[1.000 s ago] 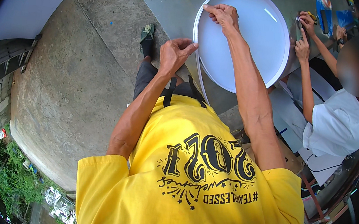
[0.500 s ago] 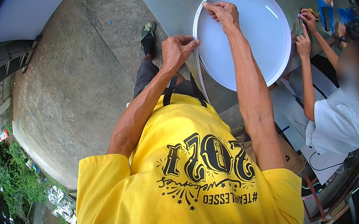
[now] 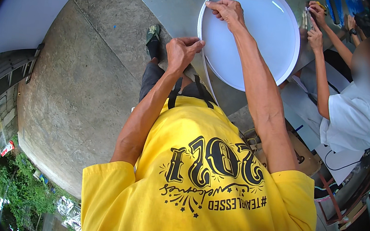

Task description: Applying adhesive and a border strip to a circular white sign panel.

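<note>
A round white panel (image 3: 248,40) with a raised rim lies on the table ahead of me. Along its left edge runs a thin white strip (image 3: 207,76), whose loose end trails down toward my waist. My left hand (image 3: 180,55) pinches this strip between thumb and fingertips, just outside the rim. Farther up, my right hand (image 3: 227,13) reaches over the panel. Its thumb and fingers are closed on the strip against the upper left rim; the exact contact is partly hidden by the fingers.
A person in a white shirt (image 3: 358,119) sits at the right, both hands (image 3: 316,27) around a small object I cannot make out. The grey table (image 3: 165,4) ends at my left, above a concrete floor (image 3: 74,84). Blue packages (image 3: 336,7) lie at the far right.
My right hand has shifted very slightly left along the rim. My left hand keeps its pinch almost in place. The other person's hands and arms have moved a little.
</note>
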`<state>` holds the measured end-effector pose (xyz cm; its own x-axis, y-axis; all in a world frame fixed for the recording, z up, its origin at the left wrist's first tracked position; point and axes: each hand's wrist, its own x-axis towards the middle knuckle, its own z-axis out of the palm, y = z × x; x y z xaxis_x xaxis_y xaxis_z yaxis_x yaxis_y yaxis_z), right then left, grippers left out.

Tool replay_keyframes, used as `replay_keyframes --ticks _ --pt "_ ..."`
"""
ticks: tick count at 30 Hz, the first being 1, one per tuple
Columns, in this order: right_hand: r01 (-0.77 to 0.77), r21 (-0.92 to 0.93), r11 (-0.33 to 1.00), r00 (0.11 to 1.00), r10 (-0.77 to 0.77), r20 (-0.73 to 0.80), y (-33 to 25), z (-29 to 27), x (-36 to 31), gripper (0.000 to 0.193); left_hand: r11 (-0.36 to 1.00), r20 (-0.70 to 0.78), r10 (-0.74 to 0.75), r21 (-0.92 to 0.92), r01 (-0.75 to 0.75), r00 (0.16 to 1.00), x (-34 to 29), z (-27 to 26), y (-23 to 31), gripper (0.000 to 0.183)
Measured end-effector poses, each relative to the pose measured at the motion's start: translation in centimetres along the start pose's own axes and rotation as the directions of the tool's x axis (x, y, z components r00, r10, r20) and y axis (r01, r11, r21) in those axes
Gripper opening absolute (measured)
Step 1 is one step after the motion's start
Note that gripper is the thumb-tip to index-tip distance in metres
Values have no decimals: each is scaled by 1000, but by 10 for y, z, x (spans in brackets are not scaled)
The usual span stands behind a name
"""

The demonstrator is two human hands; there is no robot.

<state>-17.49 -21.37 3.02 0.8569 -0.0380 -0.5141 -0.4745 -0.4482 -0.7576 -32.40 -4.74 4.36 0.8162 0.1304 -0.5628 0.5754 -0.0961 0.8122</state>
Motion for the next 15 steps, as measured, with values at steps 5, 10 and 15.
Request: replay_keyframes --ticks 5,10,15 --pt "9 -9 1000 1000 -9 8 0 2 1 44 1000 -4 -6 6 6 1000 1 -1 0 37" --pt "41 56 998 997 -45 65 8 -6 6 45 1000 -5 -4 -3 4 1000 2 0 0 37" --pt "28 136 990 994 -42 100 9 -8 6 45 1000 -9 -3 -7 3 1000 1 0 1 37"
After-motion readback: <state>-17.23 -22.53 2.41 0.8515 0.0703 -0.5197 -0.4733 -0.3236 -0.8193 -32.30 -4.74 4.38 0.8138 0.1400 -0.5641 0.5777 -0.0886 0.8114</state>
